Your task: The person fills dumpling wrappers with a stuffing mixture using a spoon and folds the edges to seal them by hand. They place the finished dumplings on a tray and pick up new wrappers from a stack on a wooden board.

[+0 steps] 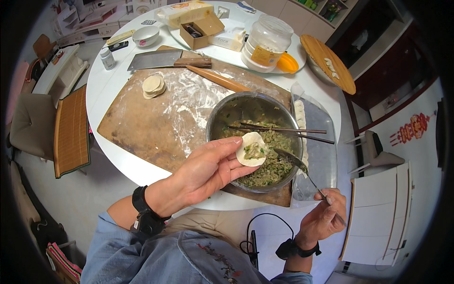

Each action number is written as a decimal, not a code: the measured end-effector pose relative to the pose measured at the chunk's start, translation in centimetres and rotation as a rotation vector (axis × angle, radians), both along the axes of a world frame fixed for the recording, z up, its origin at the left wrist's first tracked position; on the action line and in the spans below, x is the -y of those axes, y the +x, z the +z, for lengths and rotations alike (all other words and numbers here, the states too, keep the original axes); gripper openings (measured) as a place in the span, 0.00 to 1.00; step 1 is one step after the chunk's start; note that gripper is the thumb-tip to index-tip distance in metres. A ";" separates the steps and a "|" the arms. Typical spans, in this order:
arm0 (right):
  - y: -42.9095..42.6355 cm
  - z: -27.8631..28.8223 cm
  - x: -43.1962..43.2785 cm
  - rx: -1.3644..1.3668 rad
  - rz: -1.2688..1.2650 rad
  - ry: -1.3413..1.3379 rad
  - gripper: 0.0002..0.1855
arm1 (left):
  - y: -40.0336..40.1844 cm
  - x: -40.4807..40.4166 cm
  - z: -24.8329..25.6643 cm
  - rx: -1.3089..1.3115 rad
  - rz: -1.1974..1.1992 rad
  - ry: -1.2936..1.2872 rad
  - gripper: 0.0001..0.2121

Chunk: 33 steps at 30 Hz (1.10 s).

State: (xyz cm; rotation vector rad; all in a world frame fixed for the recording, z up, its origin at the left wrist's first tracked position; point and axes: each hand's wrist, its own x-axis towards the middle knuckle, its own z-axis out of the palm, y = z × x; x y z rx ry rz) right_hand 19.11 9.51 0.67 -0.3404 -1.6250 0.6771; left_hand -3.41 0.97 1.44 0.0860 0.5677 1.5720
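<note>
On the fingers of my left hand (212, 165) lies a round dough wrapper (240, 156), held by the thumb at its edge, with a dab of green-flecked filling (254, 151) in its middle. My right hand (324, 214) grips the handle of a metal spoon (291, 158), whose bowl is over the filling mixture (273, 174). That mixture sits in a stainless steel bowl (212, 119) below my left hand. A pair of dark chopsticks (301, 132) rests across the bowl, reaching past its right rim.
A floured wooden board (142, 120) bears stacked wrappers (153, 86), a cleaver (156, 60) and a rolling pin (216, 78). Right of the bowl, a row of dumplings (300, 113) lies on a plastic-covered tray (321, 156). Behind stand a flour jar (266, 44) and a small cardboard box (194, 42).
</note>
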 end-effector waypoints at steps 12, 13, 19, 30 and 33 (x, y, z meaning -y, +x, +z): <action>-0.5 0.3 -0.1 0.020 0.142 -0.055 0.11 | 1.0 -0.4 -0.4 -0.011 -0.095 0.009 0.16; -0.5 0.4 -0.2 0.005 0.131 -0.055 0.12 | 1.0 -0.4 -0.3 -0.013 -0.096 0.004 0.16; 0.9 1.5 -1.6 -0.043 0.105 -0.098 0.14 | 0.7 -0.3 -0.5 -0.007 -0.128 0.026 0.19; 0.0 1.8 -1.8 -0.009 0.197 -0.164 0.12 | 0.7 -0.3 -0.2 -0.046 -0.241 0.074 0.19; 0.2 2.4 -2.0 -0.071 0.160 -0.139 0.12 | 0.7 -0.2 -0.2 -0.016 -0.212 0.061 0.18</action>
